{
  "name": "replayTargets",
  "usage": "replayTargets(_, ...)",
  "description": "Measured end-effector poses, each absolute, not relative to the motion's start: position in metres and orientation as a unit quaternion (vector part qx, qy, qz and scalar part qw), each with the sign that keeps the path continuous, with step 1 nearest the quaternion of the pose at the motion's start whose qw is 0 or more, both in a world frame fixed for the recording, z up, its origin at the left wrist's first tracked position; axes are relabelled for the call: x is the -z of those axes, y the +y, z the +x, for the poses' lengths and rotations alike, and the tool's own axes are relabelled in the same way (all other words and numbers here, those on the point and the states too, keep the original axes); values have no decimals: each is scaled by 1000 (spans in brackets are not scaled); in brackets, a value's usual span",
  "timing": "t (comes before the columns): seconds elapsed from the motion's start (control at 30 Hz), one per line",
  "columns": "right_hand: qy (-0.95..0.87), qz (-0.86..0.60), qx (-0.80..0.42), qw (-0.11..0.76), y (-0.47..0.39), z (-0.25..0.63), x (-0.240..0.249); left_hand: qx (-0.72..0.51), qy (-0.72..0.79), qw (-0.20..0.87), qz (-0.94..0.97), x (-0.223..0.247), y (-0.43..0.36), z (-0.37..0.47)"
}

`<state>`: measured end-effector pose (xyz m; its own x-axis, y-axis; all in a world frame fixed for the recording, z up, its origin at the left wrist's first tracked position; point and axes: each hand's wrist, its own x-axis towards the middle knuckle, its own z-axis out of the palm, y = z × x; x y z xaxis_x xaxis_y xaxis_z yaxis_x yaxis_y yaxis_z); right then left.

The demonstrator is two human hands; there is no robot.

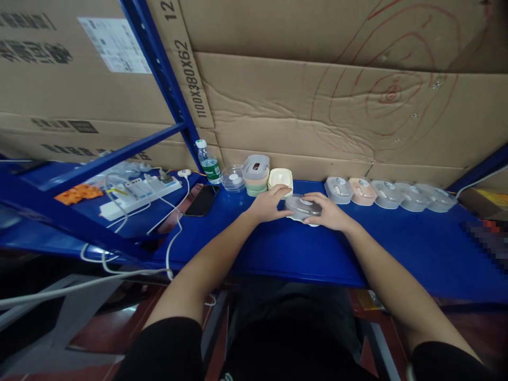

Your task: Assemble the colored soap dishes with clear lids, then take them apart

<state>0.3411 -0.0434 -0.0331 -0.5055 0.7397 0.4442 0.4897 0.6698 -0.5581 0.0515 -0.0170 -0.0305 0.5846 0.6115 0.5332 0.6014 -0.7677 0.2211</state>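
Probably, from the head view, the see-through lidded box on the blue shelf would be found light, stiff and a bit slippery, and best held low by its two ends. Its right end is held in the right hand's curled fingers; the left hand is spread wide, thumb by the left edge, its grip too hidden to be told.

A low, rounded container was seen, smoky grey and translucent, with a small pale elongated piece shown at its top. A whitish edge was exposed underneath along the front. It was held roughly level between the left hand and right hand, at the blue counter; contact with the surface could not be confirmed.
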Motion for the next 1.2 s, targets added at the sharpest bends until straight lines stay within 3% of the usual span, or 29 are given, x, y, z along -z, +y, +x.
replayTargets(0.23, -779, -360, -269, 438, -52, 331, 23, -263, 310, 23, 914, 29, -19, 53)
replayTargets(0.6, -588, -423, -303, 620, -53, 319, 15, -354, 305, -47, 883, 19, -25, 57)
replayTargets(0.87, -543, -419, -360, 632, -49, 323, 16, -300, 229, -88, 922, 15, -20, 49)
replayTargets(1.07, -646, -409, -293, 574, -46, 325, 21, -552, 459, -153, 679, 11, 9, -10)
replayTargets(1.2, -667, -440, -265, 540, -39, 326, 33, -629, 554, -131, 529, 10, 31, -51)
